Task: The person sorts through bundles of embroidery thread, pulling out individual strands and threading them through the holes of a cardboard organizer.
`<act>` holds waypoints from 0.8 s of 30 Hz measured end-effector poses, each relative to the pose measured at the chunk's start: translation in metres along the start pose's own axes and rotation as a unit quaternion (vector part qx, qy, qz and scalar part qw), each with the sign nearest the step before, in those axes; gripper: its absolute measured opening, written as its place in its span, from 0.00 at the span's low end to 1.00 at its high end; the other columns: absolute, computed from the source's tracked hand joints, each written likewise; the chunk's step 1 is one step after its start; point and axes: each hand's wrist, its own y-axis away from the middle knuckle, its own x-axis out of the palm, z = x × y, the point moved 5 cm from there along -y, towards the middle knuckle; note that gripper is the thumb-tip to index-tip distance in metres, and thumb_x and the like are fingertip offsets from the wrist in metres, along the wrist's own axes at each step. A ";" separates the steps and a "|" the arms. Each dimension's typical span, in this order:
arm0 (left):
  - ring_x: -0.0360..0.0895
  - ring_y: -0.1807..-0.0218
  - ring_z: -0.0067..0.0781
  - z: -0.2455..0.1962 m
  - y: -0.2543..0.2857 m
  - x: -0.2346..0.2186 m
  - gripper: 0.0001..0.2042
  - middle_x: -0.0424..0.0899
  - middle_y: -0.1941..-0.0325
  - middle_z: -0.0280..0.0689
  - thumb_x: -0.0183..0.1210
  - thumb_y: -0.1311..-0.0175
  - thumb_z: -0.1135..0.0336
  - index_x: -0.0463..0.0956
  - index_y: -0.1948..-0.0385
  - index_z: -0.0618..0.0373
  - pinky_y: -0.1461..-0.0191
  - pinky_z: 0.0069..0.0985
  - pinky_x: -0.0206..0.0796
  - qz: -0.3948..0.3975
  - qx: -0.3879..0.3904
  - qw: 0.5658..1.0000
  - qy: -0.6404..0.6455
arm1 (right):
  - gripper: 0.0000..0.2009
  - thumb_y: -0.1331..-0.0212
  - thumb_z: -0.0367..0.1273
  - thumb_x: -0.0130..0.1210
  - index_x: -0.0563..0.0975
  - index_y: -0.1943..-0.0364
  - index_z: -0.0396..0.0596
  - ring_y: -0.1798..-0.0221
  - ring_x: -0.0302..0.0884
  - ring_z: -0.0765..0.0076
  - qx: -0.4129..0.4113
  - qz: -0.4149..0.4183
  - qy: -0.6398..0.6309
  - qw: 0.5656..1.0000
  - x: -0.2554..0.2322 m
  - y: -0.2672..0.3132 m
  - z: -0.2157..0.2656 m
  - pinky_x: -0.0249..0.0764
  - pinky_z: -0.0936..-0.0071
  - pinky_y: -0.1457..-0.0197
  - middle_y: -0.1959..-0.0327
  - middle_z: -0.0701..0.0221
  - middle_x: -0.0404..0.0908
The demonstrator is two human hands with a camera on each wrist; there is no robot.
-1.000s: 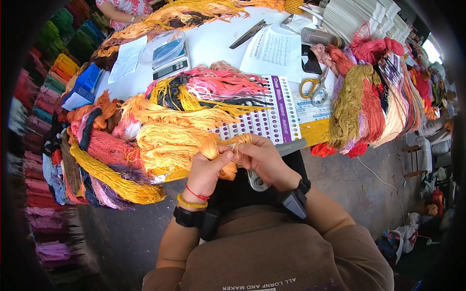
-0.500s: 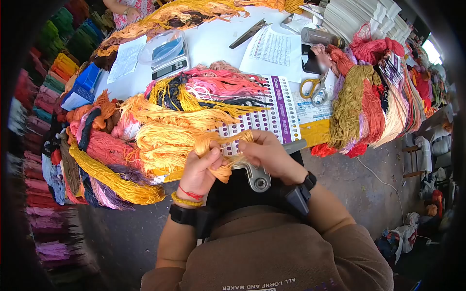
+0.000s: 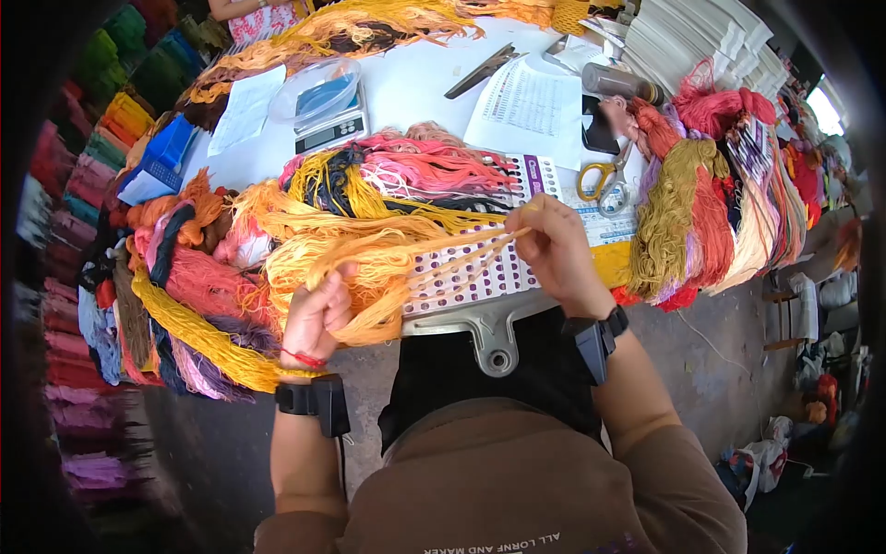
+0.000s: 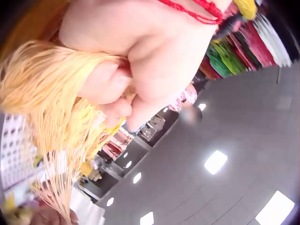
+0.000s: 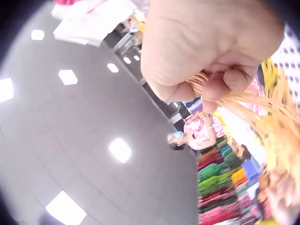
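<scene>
Pale orange thread (image 3: 429,247) is stretched between the two hands above a punched card (image 3: 484,277) with purple dots. The left hand (image 3: 318,312) grips the thick part of the skein, its fingers curled round the thread (image 4: 51,93) in the left wrist view. Higher and to the right, the right hand (image 3: 559,247) pinches the narrow end of the strands. In the right wrist view the right hand (image 5: 206,56) has its fingers closed on the strands (image 5: 248,99). A metal clip (image 3: 496,337) sits at the card's near edge.
Orange skeins (image 3: 314,235) lie under and left of the hands. Scissors (image 3: 604,182), a phone (image 3: 600,125), a scale (image 3: 330,129) and printed sheets (image 3: 528,106) are farther back. Skeins (image 3: 683,212) hang over the table's right edge. Another person (image 3: 254,18) is at the far side.
The hands have moved apart, the left one to the left and the right one up and right, drawing the thread out long between them. More of the metal clip shows.
</scene>
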 end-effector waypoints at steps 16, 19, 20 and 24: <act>0.67 0.73 0.16 -0.114 0.032 -0.059 0.17 0.75 0.73 0.28 0.61 0.47 0.58 0.75 0.66 0.64 0.68 0.15 0.58 -0.107 -0.080 0.826 -0.547 | 0.08 0.44 0.30 0.44 0.69 0.78 0.44 0.82 0.58 0.83 0.043 0.090 -0.202 0.974 -0.037 -0.029 0.063 0.60 0.84 0.76 0.75 0.71 0.72; 0.63 0.79 0.13 -0.144 0.043 -0.083 0.18 0.72 0.77 0.26 0.62 0.48 0.56 0.74 0.65 0.63 0.76 0.13 0.53 -0.074 -0.095 0.802 -0.585 | 0.08 0.42 0.31 0.45 0.68 0.76 0.46 0.80 0.61 0.81 0.043 0.041 -0.126 0.990 -0.058 -0.033 0.076 0.62 0.84 0.76 0.75 0.72 0.71; 0.60 0.83 0.11 -0.153 0.048 -0.086 0.18 0.69 0.81 0.24 0.61 0.48 0.55 0.74 0.65 0.62 0.80 0.13 0.50 -0.077 -0.118 0.783 -0.606 | 0.08 0.42 0.31 0.45 0.68 0.76 0.46 0.80 0.61 0.81 0.042 0.041 -0.126 0.990 -0.061 -0.033 0.080 0.62 0.84 0.76 0.75 0.72 0.71; 0.51 0.91 0.12 -0.196 0.064 -0.078 0.13 0.62 0.89 0.22 0.54 0.41 0.55 0.69 0.79 0.52 0.89 0.15 0.38 -0.150 -0.082 0.844 -0.508 | 0.07 0.38 0.32 0.42 0.68 0.72 0.46 0.78 0.66 0.80 0.042 -0.008 -0.063 0.997 -0.080 -0.033 0.092 0.67 0.85 0.73 0.76 0.72 0.71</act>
